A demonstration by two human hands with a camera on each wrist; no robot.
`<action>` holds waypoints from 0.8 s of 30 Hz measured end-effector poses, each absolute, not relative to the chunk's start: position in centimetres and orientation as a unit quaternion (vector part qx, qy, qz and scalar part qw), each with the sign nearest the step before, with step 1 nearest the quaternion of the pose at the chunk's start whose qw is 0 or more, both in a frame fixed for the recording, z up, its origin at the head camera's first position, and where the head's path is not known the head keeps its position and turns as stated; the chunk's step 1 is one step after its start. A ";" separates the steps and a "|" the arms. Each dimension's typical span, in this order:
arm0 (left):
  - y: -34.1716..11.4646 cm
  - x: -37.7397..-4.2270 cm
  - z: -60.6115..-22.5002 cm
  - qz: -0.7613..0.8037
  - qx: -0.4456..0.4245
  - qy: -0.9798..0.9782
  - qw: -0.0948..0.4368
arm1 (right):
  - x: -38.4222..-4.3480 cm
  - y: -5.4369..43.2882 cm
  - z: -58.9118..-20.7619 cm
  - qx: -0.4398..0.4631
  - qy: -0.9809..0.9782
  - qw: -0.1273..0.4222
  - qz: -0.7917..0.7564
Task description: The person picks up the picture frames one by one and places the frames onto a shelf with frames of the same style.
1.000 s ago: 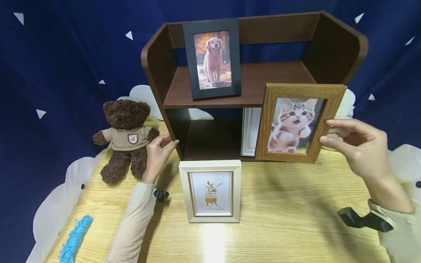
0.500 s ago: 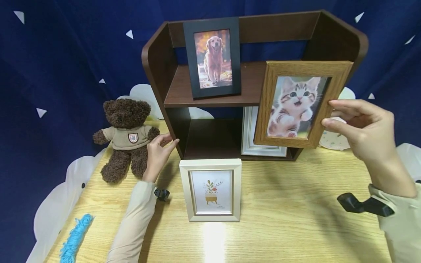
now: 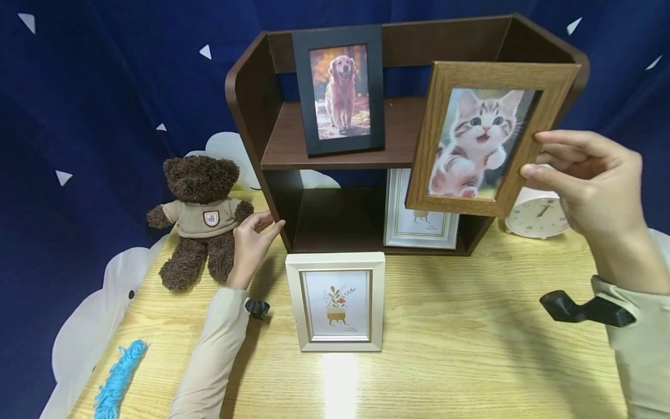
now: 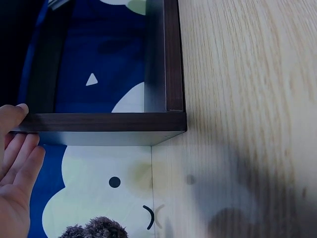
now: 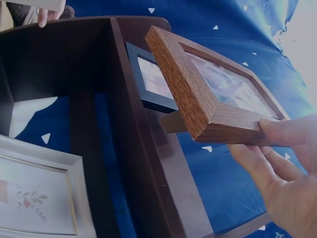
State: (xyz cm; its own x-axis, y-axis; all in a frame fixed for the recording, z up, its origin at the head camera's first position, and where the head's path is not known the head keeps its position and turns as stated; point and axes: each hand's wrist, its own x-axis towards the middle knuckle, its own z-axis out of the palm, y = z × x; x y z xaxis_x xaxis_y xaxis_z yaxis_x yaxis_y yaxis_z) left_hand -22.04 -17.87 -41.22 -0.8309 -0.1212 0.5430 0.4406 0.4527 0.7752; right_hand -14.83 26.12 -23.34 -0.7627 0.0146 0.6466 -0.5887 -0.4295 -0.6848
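My right hand pinches the right edge of a brown wooden picture frame with a kitten photo. The frame is held up in front of the upper level of a dark brown shelf; its fold-out stand shows behind it in the right wrist view. At the shelf's left side panel, my left hand grips the front edge between thumb and fingers, as the left wrist view confirms. A black picture frame with a dog photo stands on the upper level, at the left.
A silver-white picture frame stands in the lower level, partly hidden by the kitten frame. A cream picture frame stands on the table before the shelf. Around them are a teddy bear, blue yarn and a white clock.
My right hand has raised the kitten frame from before the lower level to the upper level, uncovering more of the silver-white frame and the clock. My left hand has stayed in place.
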 end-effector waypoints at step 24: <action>-17.9 -22.1 -41.2 -0.506 -0.095 -0.811 0.278 | -18.3 26.2 -21.2 0.221 -0.581 0.209 0.755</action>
